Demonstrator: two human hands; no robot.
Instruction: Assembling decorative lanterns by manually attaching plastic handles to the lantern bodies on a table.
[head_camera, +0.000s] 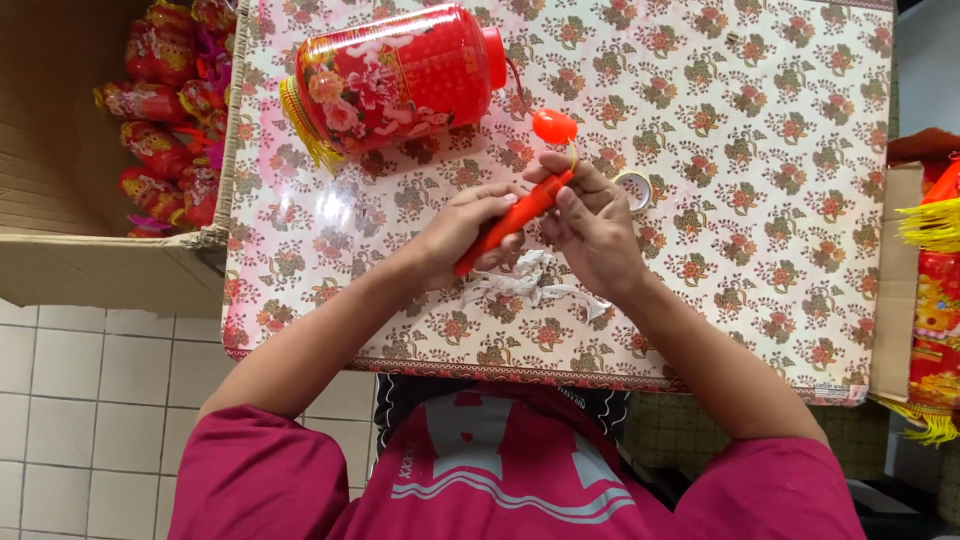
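My left hand (462, 226) grips the lower part of a red-orange stick handle (512, 220). My right hand (592, 226) pinches the handle's upper end, where a thin wire leads up to a small orange bulb (554, 126). Both hands hover over a table covered with a floral cloth (760, 150). A crumpled white plastic wrapper (528, 282) lies on the cloth just below my hands. A red paper lantern (395, 75) with flower prints and a yellow fringe lies on its side at the table's far side, beyond my left hand.
A roll of clear tape (634, 188) sits beside my right hand. A cardboard box (60, 160) on the left holds several folded red lanterns (165, 110). Another box with red and yellow lanterns (935, 290) stands at the right edge. White tiled floor (90, 400) lies lower left.
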